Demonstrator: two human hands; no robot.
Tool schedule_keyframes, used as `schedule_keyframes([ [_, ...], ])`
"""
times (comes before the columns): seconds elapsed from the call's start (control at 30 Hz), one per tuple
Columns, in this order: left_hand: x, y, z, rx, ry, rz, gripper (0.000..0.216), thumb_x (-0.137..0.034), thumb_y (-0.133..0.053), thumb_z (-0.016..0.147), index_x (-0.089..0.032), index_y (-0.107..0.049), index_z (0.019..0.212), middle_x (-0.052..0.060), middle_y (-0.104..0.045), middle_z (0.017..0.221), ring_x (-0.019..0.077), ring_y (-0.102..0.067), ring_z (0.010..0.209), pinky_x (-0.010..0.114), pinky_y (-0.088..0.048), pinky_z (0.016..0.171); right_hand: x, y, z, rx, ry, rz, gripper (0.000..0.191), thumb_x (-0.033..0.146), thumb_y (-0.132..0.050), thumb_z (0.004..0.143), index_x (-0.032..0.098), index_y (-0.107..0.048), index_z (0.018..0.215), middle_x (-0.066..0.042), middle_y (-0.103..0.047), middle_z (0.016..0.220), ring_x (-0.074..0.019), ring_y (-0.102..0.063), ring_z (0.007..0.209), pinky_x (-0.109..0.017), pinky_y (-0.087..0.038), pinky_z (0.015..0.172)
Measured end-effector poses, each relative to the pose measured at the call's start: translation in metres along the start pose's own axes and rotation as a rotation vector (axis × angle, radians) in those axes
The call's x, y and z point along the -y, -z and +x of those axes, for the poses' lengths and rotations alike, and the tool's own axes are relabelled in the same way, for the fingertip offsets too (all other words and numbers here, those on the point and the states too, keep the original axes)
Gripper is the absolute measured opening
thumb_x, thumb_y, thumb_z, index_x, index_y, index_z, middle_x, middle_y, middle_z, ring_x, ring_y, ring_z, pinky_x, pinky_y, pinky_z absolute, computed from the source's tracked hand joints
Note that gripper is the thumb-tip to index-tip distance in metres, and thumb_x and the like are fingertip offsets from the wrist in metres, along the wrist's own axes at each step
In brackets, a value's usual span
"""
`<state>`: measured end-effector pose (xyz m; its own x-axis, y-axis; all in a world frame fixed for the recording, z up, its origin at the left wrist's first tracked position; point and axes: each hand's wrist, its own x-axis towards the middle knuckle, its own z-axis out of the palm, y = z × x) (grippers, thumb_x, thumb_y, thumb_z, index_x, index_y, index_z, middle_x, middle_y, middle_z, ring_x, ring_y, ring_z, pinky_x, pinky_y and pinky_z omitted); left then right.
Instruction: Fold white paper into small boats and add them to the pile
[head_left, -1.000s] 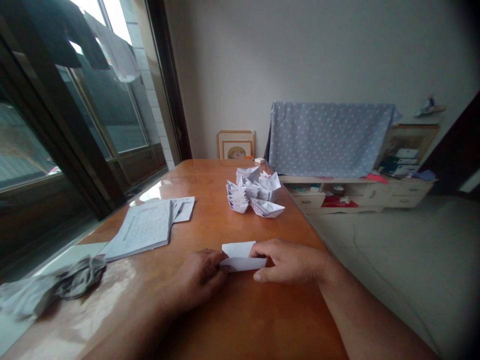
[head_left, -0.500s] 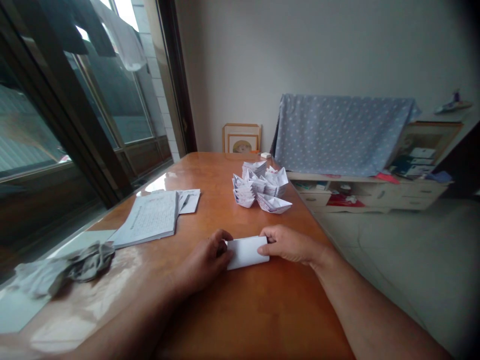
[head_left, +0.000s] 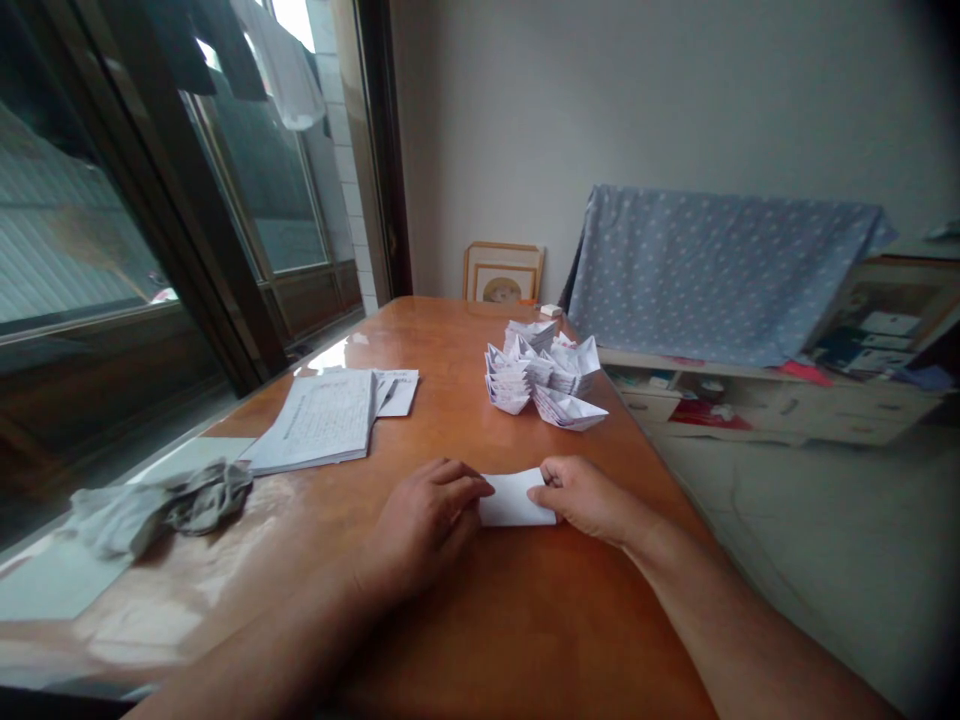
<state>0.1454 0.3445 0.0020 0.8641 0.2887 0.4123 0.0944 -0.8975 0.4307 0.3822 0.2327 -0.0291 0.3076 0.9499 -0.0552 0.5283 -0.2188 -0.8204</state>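
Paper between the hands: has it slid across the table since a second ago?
No. The paper lies about as far in front of the boats as before; only its raised flap now lies flat.

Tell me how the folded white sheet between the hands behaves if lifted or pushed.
The folded sheet looks thin and light, so probably floppy if lifted by one end. Flat on the glossy table, it would likely slide, not roll.

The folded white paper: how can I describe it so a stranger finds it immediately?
Find the wooden table beside the window. On its near half, the left hand and right hand hold the folded white paper by its ends. Unlike the paper boats behind it, it is a flat, plain rectangle.
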Motion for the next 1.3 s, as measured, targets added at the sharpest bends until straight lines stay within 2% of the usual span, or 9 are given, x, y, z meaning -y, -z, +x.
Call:
schedule_keyframes([
  [0.1,-0.01,-0.003,-0.004,0.092,-0.109,0.04,0.039,-0.015,-0.053,0.091,-0.023,-0.066,0.128,0.009,-0.068,0.13,0.0275,-0.064,0.117,0.046,-0.051,0.101,0.0,-0.001,0.0,-0.004,-0.008,0.011,0.013,0.03,-0.067,0.078,0.018,-0.062,0.074,0.002,-0.06,0.064,-0.0132,-0.049,0.057,-0.023,-0.031,0.051],
  [0.23,-0.014,-0.01,-0.008,0.149,-0.118,0.071,0.041,-0.019,-0.053,0.093,-0.022,-0.062,0.133,0.01,-0.067,0.135,0.0295,-0.06,0.128,0.05,-0.048,0.11,0.001,-0.002,-0.001,0.007,-0.027,0.013,0.014,0.032,-0.065,0.08,0.018,-0.061,0.077,0.001,-0.061,0.066,-0.0137,-0.052,0.059,-0.023,-0.033,0.051],
  [0.53,-0.021,-0.006,-0.008,0.199,-0.052,0.058,0.036,-0.022,-0.055,0.094,-0.018,-0.062,0.129,0.015,-0.067,0.133,0.0319,-0.063,0.124,0.049,-0.05,0.108,-0.009,-0.005,0.0,-0.01,-0.05,-0.065,0.021,0.039,-0.061,0.087,0.018,-0.063,0.087,-0.001,-0.064,0.072,-0.015,-0.057,0.057,-0.025,-0.036,0.049],
  [0.87,-0.013,-0.007,-0.009,0.138,-0.069,-0.014,0.032,-0.026,-0.055,0.093,-0.022,-0.063,0.124,0.011,-0.072,0.12,0.0303,-0.067,0.114,0.045,-0.053,0.1,-0.001,-0.008,-0.003,0.0,-0.074,-0.003,0.023,0.042,-0.061,0.088,0.019,-0.062,0.086,-0.001,-0.064,0.071,-0.0149,-0.054,0.057,-0.026,-0.04,0.049],
  [1.3,-0.015,-0.002,-0.007,0.221,-0.026,0.049,0.027,-0.028,-0.054,0.092,-0.021,-0.064,0.117,0.01,-0.072,0.116,0.0287,-0.068,0.11,0.043,-0.053,0.1,0.002,-0.008,-0.003,-0.031,-0.064,-0.08,0.023,0.041,-0.06,0.088,0.019,-0.062,0.084,-0.001,-0.066,0.07,-0.0144,-0.057,0.059,-0.025,-0.041,0.055],
])
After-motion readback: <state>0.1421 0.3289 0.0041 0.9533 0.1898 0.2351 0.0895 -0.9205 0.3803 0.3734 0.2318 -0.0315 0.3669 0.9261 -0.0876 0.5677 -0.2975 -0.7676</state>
